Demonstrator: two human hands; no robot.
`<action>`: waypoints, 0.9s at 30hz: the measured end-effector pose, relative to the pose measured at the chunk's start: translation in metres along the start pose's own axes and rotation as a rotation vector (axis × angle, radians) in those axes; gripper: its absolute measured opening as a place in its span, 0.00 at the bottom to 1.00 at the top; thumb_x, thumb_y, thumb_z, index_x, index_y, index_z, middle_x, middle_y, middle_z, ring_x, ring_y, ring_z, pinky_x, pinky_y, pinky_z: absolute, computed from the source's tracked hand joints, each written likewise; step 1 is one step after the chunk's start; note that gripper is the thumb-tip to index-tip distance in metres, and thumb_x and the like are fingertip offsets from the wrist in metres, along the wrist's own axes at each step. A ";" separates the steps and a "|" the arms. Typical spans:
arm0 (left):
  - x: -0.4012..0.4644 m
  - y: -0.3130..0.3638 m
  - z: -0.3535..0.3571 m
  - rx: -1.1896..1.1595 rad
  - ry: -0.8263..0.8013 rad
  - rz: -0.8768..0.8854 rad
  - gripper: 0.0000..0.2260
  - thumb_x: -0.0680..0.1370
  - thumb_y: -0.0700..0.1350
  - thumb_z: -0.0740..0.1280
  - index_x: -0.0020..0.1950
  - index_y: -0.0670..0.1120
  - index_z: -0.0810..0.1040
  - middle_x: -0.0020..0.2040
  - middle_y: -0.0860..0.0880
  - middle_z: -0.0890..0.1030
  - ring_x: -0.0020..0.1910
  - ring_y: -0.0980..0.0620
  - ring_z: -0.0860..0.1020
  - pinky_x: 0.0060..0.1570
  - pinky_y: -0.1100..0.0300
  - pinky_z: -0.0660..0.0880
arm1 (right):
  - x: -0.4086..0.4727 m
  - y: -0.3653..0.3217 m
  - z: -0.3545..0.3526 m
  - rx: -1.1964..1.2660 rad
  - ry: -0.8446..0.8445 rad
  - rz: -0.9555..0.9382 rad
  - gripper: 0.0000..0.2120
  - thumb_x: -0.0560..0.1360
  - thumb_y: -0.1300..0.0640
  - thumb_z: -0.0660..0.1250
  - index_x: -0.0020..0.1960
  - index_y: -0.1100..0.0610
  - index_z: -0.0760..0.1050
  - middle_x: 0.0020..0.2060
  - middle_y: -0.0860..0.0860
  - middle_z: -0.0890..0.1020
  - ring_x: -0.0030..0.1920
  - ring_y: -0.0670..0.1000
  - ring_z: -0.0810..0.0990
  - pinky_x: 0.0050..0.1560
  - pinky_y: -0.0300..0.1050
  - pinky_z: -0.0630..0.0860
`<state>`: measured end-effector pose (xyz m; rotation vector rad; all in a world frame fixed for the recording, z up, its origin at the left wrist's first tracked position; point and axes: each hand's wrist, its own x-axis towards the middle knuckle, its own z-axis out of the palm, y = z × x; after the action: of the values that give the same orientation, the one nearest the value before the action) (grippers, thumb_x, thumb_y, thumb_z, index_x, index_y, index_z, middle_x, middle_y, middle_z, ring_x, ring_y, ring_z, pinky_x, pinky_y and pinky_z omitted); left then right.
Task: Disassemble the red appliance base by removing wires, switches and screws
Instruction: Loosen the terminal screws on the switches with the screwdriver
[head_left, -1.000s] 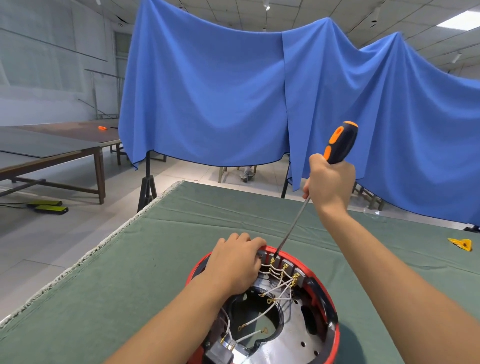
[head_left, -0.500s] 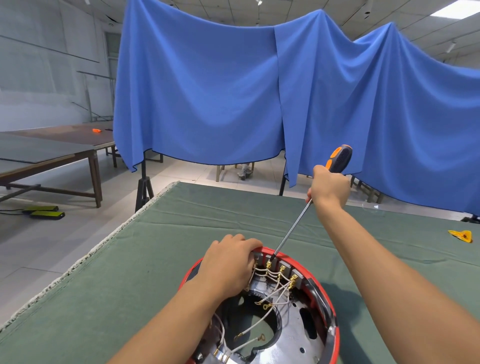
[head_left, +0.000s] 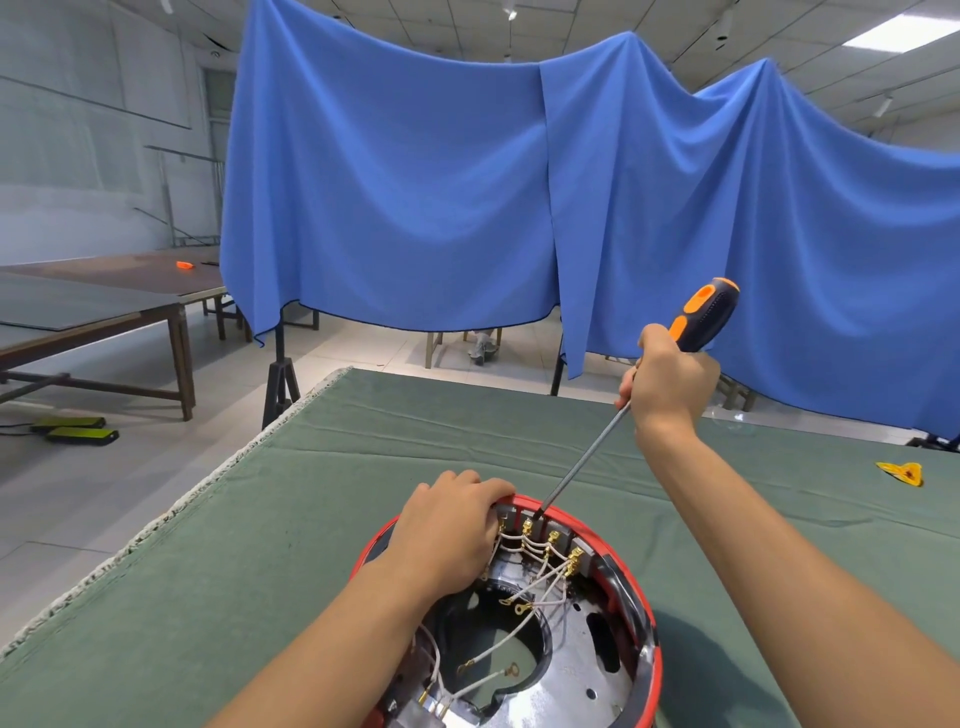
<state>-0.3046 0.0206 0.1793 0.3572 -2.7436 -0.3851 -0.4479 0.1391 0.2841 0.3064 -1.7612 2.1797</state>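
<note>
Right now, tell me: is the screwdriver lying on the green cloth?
No, the right hand grips the screwdriver, its tip down at the red base.
</note>
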 end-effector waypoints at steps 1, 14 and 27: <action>0.000 0.000 0.000 0.000 0.001 0.001 0.17 0.82 0.47 0.53 0.70 0.57 0.67 0.62 0.52 0.74 0.61 0.50 0.69 0.59 0.54 0.65 | 0.001 0.001 -0.001 0.000 0.010 0.012 0.09 0.67 0.58 0.62 0.31 0.56 0.64 0.15 0.48 0.66 0.16 0.49 0.67 0.19 0.37 0.66; 0.002 -0.002 0.000 -0.011 0.017 0.004 0.17 0.81 0.47 0.54 0.68 0.58 0.69 0.60 0.52 0.75 0.60 0.49 0.70 0.56 0.53 0.65 | 0.016 0.025 -0.006 0.061 0.134 0.166 0.07 0.68 0.59 0.63 0.34 0.57 0.66 0.14 0.46 0.66 0.14 0.47 0.65 0.18 0.36 0.65; 0.001 0.000 -0.001 -0.023 0.013 0.000 0.17 0.81 0.46 0.54 0.68 0.58 0.69 0.60 0.51 0.75 0.59 0.49 0.70 0.56 0.53 0.66 | 0.029 0.038 0.011 -0.124 0.121 0.280 0.06 0.67 0.58 0.63 0.33 0.57 0.68 0.16 0.48 0.70 0.12 0.46 0.66 0.24 0.41 0.67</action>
<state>-0.3046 0.0198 0.1804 0.3532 -2.7245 -0.4122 -0.4899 0.1242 0.2626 -0.1070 -1.9575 2.2042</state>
